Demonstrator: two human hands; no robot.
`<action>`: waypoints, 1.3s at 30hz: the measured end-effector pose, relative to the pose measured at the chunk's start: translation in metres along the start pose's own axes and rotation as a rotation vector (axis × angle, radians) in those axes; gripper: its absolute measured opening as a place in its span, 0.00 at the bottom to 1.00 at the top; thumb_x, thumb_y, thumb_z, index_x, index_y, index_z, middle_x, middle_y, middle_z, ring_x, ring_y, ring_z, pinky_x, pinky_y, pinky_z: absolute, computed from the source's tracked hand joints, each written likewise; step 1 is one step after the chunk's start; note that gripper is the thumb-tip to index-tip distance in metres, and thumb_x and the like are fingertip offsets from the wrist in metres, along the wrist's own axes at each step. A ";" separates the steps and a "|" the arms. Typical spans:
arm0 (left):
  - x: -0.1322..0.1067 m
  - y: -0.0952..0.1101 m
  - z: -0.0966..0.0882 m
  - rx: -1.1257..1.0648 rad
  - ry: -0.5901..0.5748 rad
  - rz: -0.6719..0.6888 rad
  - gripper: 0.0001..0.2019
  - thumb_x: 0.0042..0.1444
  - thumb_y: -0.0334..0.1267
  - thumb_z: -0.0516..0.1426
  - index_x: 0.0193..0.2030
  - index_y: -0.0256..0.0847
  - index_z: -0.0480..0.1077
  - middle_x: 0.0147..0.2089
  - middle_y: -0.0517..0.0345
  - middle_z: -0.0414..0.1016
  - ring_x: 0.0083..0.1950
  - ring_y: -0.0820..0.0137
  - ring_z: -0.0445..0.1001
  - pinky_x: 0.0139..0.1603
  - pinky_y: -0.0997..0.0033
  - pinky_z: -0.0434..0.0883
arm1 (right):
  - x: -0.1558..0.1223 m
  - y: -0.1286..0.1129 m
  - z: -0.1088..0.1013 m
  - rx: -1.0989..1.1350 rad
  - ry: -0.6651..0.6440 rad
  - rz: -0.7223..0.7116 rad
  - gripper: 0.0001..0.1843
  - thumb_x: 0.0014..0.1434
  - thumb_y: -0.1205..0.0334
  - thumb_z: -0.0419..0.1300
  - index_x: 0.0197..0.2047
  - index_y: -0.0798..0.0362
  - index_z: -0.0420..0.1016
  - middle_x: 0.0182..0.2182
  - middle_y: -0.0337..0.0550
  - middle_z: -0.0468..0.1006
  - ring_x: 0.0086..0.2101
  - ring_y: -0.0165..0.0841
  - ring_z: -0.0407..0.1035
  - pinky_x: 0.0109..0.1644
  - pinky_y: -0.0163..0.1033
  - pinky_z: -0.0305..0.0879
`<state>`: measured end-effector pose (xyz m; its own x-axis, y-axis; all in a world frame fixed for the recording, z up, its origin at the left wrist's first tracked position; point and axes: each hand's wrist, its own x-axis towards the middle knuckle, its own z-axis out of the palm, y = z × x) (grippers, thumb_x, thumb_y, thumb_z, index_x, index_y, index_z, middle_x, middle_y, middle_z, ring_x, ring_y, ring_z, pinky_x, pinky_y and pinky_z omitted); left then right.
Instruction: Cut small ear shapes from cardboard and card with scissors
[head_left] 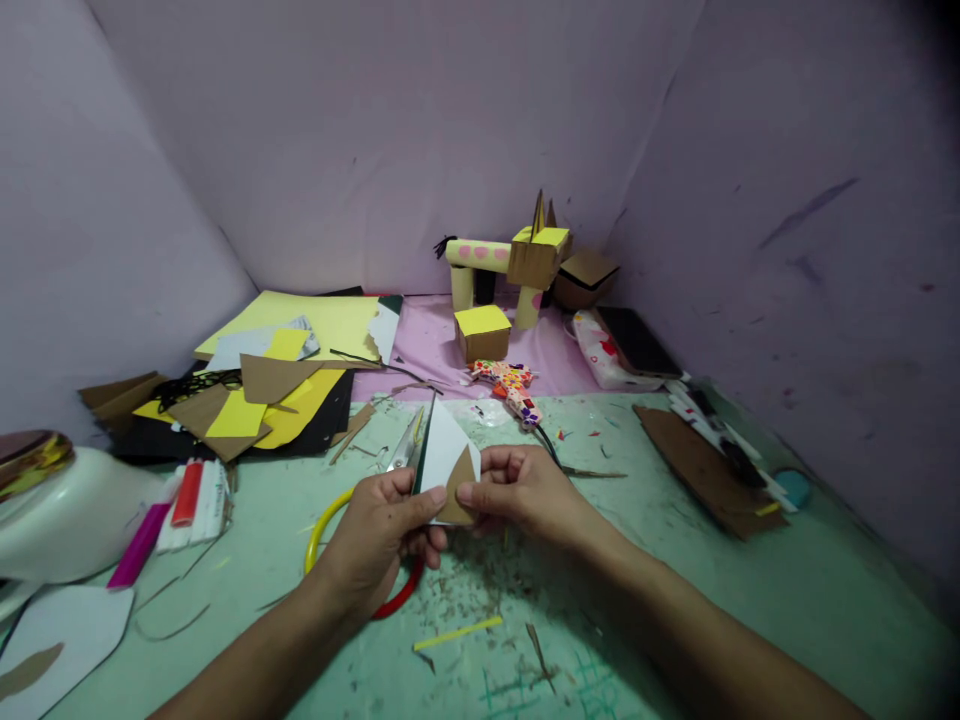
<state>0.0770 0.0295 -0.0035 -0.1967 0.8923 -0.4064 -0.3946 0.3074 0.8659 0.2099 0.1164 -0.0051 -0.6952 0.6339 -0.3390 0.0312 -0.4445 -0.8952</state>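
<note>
Between my hands is a white piece of card (448, 440) with a dark edge on its left side, and a small brown cardboard piece (460, 490) lies against its face. My left hand (386, 530) pinches the lower left of the card, its thumb on the front. From the right, my right hand (525, 495) presses its thumb onto the brown piece and curls its fingers behind. Scissors (322, 525) with yellow and red handles rest on the table under and beside my left hand, partly hidden by it.
A glue gun (517, 392) in patterned covering lies beyond my hands. Behind it stand a small yellow-topped box (482, 335) and a cardboard animal figure (536, 258). Paper and cardboard scraps (274, 385) pile at left, near markers (191, 500). A phone (637, 340) lies at right.
</note>
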 end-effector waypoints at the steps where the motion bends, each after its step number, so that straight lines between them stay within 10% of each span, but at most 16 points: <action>1: 0.000 0.000 0.000 0.001 0.001 0.003 0.15 0.38 0.38 0.67 0.30 0.31 0.70 0.23 0.57 0.73 0.16 0.79 0.65 0.13 0.82 0.65 | 0.000 0.000 0.000 0.000 -0.002 0.003 0.12 0.37 0.64 0.70 0.26 0.59 0.75 0.18 0.40 0.76 0.17 0.26 0.68 0.21 0.31 0.67; 39: -0.002 0.002 0.001 0.009 0.010 0.023 0.13 0.36 0.35 0.66 0.28 0.32 0.70 0.15 0.61 0.70 0.14 0.78 0.64 0.12 0.82 0.64 | -0.003 -0.002 0.002 -0.051 0.019 0.004 0.09 0.40 0.63 0.67 0.25 0.59 0.74 0.18 0.41 0.75 0.17 0.25 0.67 0.22 0.32 0.68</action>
<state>0.0776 0.0293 -0.0004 -0.2142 0.8959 -0.3892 -0.3815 0.2901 0.8777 0.2101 0.1140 -0.0022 -0.6814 0.6444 -0.3471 0.0707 -0.4140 -0.9075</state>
